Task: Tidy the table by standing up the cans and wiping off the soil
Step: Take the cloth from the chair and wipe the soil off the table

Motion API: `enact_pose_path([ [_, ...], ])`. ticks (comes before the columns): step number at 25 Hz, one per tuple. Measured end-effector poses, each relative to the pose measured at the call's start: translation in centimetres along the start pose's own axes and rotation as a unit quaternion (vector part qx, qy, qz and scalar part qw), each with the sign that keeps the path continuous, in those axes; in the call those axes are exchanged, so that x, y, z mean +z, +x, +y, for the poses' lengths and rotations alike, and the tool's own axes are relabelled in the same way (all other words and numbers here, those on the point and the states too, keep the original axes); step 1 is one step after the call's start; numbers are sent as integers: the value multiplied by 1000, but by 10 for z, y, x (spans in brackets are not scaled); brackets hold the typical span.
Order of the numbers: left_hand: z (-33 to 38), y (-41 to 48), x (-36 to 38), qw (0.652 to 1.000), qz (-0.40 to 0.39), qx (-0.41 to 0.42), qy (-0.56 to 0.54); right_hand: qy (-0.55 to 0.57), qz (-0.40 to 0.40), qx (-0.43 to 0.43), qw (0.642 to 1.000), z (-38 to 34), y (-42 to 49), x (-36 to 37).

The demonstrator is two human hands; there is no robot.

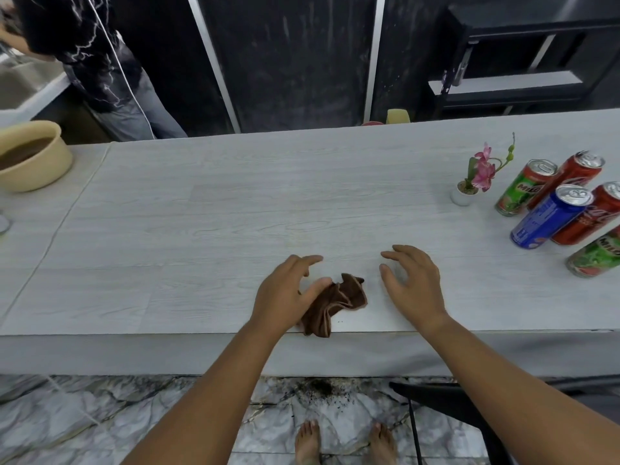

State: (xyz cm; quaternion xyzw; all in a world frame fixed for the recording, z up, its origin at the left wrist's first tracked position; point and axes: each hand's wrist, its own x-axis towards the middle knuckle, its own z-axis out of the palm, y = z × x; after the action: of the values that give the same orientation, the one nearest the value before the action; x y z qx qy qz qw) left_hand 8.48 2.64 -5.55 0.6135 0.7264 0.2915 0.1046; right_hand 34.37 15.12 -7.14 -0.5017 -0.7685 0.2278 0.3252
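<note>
Illumination across the table is bright, even and diffuse. Shadows are soft and faint; a weak one lies beneath the right hand. The lids of the cans at the table's right end show small specular highlights. The wall behind the table is dim. Wide-angle distortion bows the table's edges and tilts the cans outward. Detail is slightly soft throughout.
</note>
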Motion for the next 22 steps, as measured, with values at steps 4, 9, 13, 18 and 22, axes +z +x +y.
enact_pose_path([
  [4,-52,11,-21,994,53,-36,86,56,-136,-127,981,-38,-2,9],
  [9,-98,-29,-19,984,66,-52,156,-62,-298,-303,903,-63,-1,21],
  [13,-99,-26,-17,984,82,-53,150,-51,-303,-253,917,-65,-26,21],
  [18,-104,-26,-15,984,86,-52,145,58,-288,-106,950,-60,-35,0],
  [22,-104,-25,-15,984,91,-56,140,32,-78,25,996,-28,27,-23],
])
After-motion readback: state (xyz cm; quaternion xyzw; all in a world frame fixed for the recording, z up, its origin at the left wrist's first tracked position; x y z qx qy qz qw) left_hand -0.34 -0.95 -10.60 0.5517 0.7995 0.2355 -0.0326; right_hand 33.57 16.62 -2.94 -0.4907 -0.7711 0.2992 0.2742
